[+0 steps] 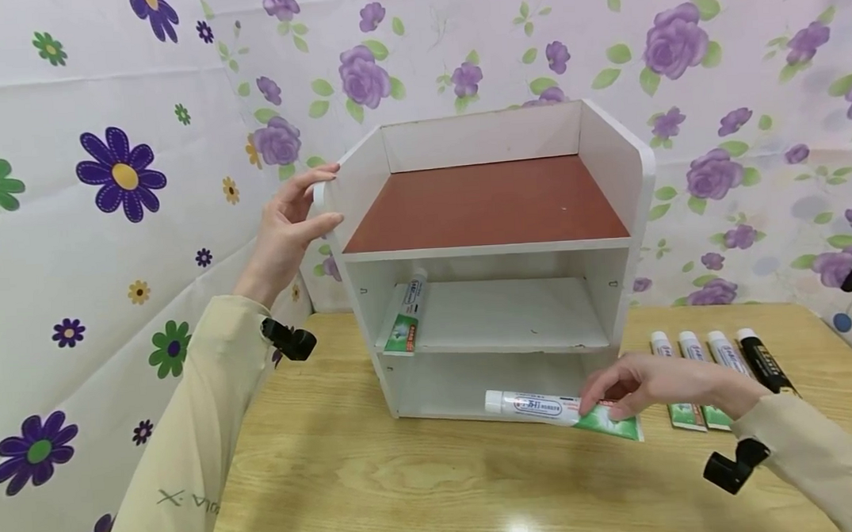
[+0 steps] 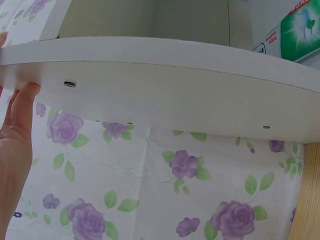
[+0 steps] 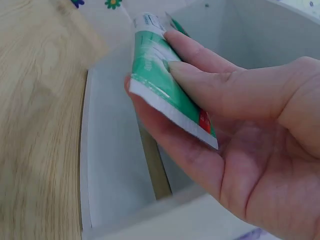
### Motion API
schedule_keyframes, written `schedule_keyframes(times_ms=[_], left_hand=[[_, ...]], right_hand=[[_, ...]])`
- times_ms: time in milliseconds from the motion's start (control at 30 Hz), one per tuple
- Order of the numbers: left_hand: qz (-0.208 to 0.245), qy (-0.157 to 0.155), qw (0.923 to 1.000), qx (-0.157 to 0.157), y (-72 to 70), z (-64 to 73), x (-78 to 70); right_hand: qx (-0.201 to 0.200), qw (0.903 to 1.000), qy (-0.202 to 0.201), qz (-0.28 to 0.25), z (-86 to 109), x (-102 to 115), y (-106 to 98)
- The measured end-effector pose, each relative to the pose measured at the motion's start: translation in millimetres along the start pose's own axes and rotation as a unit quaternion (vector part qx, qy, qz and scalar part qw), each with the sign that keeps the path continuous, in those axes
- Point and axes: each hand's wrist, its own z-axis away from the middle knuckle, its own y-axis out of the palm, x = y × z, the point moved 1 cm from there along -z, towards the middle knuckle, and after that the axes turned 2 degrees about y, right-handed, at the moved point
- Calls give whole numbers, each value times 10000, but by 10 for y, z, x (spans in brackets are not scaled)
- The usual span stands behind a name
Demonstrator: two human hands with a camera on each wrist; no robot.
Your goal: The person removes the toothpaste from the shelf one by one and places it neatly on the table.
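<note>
My left hand (image 1: 279, 237) grips the upper left side panel (image 1: 358, 178) of a small white shelf unit, thumb in front and fingers over the edge. In the left wrist view its fingers (image 2: 24, 107) rest against the white side board (image 2: 175, 90). My right hand (image 1: 663, 383) pinches a white-and-green toothpaste tube (image 1: 535, 405) by its green end, cap pointing left, in front of the lower compartment. Thumb and fingers hold the tube's flat end (image 3: 155, 75) in the right wrist view. Another toothpaste tube (image 1: 407, 318) lies at the left of the middle shelf, green end forward.
On the wooden table (image 1: 421, 488), to the right of the unit, three white-and-green tubes (image 1: 694, 345) and a black tube (image 1: 764, 362) lie in a row. The unit has a reddish-brown top board (image 1: 487, 204). Flower-patterned cloth (image 1: 459, 42) hangs behind and at the left.
</note>
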Motion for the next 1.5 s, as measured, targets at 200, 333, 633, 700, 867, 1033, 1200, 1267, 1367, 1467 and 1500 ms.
schedule_keyframes(times_ms=[200, 333, 633, 700, 867, 1033, 1200, 1267, 1367, 1467, 1500], left_hand=[[115, -38, 9999, -49, -10, -4, -32], [110, -98, 9999, -34, -1, -1, -42], [90, -47, 9999, -73, -11, -5, -55], [86, -47, 9999, -69, -15, -9, -52], [122, -62, 9999, -48, -15, -19, -43], [116, -56, 9999, -23, -7, -22, -34], [143, -73, 9999, -30, 5, -12, -24], [165, -95, 9998, -28, 8, -7, -18], [135, -80, 9999, -42, 6, -1, -11], [76, -22, 10000, -59, 1, 2, -12], [82, -12, 9999, -67, -1, 1, -14]], right_hand=[[-145, 9993, 253, -215, 148, -67, -43], [-111, 9994, 282, -156, 226, -103, -58], [-12, 9989, 364, -301, 449, -150, -156], [11, 9986, 384, -367, 517, -164, -183], [135, 9968, 431, -654, 724, -211, -259], [162, 9944, 508, -915, 962, -293, -329], [-26, 9909, 852, -1038, 1191, -343, -368], [-101, 9895, 993, -1042, 1278, -345, -370], [-188, 9875, 1135, -1075, 1400, -349, -370], [-296, 9874, 1201, -985, 1506, -361, -382], [-337, 9871, 1228, -967, 1535, -368, -388]])
